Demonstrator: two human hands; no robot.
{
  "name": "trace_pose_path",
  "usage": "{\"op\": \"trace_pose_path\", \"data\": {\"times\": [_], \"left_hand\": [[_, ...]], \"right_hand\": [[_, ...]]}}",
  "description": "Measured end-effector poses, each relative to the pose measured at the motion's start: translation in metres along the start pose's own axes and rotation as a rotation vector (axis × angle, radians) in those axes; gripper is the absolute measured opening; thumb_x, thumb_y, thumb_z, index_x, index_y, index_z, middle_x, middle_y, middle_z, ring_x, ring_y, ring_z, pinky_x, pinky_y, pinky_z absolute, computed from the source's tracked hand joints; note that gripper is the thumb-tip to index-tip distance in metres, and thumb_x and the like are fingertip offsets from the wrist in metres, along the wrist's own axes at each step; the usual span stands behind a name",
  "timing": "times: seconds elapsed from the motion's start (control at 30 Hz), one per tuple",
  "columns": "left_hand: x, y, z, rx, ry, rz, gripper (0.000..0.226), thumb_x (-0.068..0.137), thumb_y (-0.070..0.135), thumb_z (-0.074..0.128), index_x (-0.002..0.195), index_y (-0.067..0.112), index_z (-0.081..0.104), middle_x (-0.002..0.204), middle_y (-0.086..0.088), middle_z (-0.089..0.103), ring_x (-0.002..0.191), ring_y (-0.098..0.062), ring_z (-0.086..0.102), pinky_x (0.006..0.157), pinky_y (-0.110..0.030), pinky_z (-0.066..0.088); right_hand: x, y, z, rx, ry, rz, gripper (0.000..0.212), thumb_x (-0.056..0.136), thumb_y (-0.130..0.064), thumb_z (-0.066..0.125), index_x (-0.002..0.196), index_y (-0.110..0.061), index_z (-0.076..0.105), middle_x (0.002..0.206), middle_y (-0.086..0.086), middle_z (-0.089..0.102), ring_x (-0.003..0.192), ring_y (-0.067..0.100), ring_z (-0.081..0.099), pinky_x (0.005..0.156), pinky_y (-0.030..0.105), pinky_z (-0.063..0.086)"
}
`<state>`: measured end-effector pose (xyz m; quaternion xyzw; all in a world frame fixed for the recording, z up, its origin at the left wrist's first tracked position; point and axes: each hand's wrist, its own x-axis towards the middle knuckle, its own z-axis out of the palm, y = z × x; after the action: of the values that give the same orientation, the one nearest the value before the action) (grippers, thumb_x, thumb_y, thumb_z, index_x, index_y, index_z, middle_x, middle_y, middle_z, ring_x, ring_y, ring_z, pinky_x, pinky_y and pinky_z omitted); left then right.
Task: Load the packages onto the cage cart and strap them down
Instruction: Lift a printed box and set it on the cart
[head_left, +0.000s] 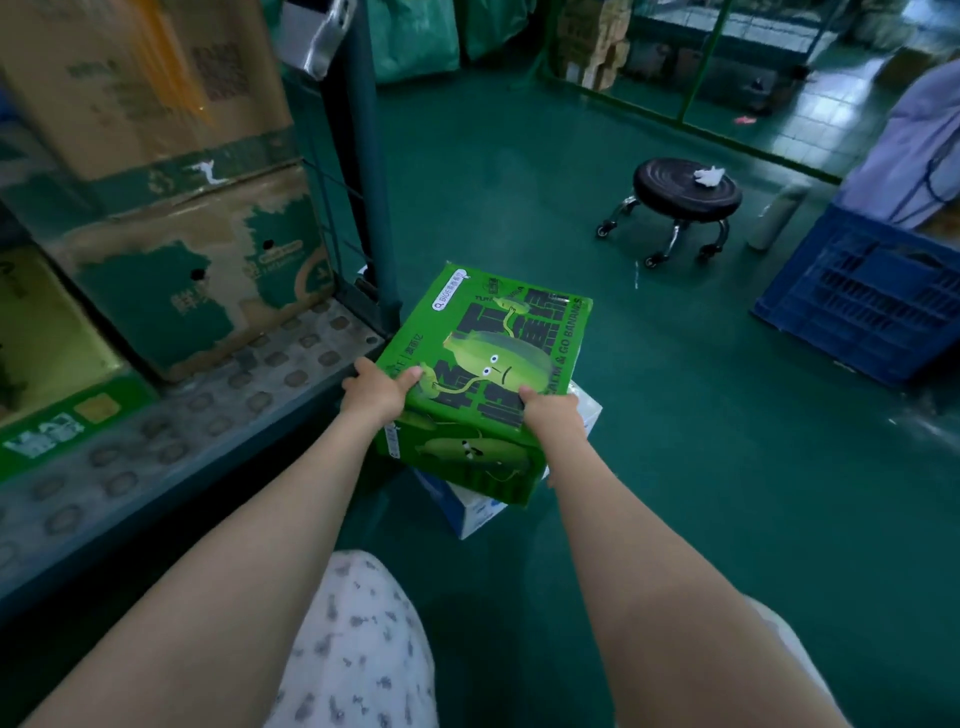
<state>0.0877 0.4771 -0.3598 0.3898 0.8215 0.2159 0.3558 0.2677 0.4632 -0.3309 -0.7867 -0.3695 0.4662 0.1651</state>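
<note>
Green box (493, 353) in L hand (376, 392) + R hand (550, 410) grip, above white box (472, 512)

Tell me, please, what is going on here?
A person grips a green box with the left hand and right hand at its near corners. It is on or just above a white box on the floor, beside the cart, not yet loaded. The cart already holds cartons.
</note>
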Motion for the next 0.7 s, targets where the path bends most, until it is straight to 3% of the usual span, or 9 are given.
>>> {"op": "trace_pose_path", "data": {"times": [0.07, 0.17, 0.37, 0.57, 0.7], "left_hand": [[-0.017, -0.009, 0.003, -0.049, 0.018, -0.017, 0.082, 0.091, 0.054, 0.048, 0.147, 0.006, 0.011, 0.148, -0.024, 0.023, 0.131, -0.039, 0.035, 0.101, -0.040, 0.035], [-0.033, -0.021, 0.010, -0.171, 0.019, -0.022, 0.081, 0.088, 0.058, 0.050, 0.143, 0.009, 0.016, 0.143, -0.023, 0.032, 0.126, -0.037, 0.042, 0.103, -0.039, 0.038], [-0.055, -0.022, 0.021, -0.298, 0.088, -0.032, 0.051, 0.088, 0.049, 0.057, 0.111, 0.015, 0.028, 0.125, -0.016, 0.051, 0.109, -0.031, 0.054, 0.092, -0.037, 0.045], [-0.076, -0.020, 0.023, -0.274, 0.124, -0.100, 0.057, 0.092, 0.048, 0.051, 0.127, 0.009, 0.028, 0.128, -0.014, 0.049, 0.112, -0.031, 0.052, 0.085, -0.032, 0.040], [-0.094, -0.019, 0.025, -0.353, 0.190, -0.138, 0.050, 0.091, 0.046, 0.050, 0.117, 0.009, 0.030, 0.123, -0.014, 0.052, 0.103, -0.029, 0.054, 0.082, -0.034, 0.040]], "right_hand": [[-0.004, 0.004, 0.000, 0.104, -0.041, 0.017, 0.068, 0.099, -0.039, 0.042, 0.149, -0.011, 0.005, 0.137, 0.020, 0.044, 0.116, 0.037, 0.050, 0.094, 0.048, 0.045], [-0.003, 0.014, 0.001, 0.099, -0.033, -0.030, 0.071, 0.099, -0.042, 0.041, 0.150, -0.014, 0.001, 0.140, 0.021, 0.043, 0.117, 0.044, 0.049, 0.094, 0.058, 0.044], [0.006, 0.030, -0.011, 0.071, -0.038, -0.147, 0.065, 0.100, -0.040, 0.040, 0.148, -0.010, 0.008, 0.131, 0.024, 0.049, 0.113, 0.042, 0.050, 0.092, 0.057, 0.046], [-0.004, 0.041, -0.015, 0.081, -0.005, -0.180, 0.057, 0.100, -0.037, 0.038, 0.143, -0.004, 0.019, 0.126, 0.024, 0.053, 0.112, 0.039, 0.053, 0.085, 0.041, 0.043], [-0.016, 0.043, -0.025, 0.072, -0.006, -0.160, 0.054, 0.099, -0.033, 0.038, 0.140, -0.001, 0.024, 0.128, 0.021, 0.053, 0.115, 0.036, 0.052, 0.087, 0.037, 0.040]]}}
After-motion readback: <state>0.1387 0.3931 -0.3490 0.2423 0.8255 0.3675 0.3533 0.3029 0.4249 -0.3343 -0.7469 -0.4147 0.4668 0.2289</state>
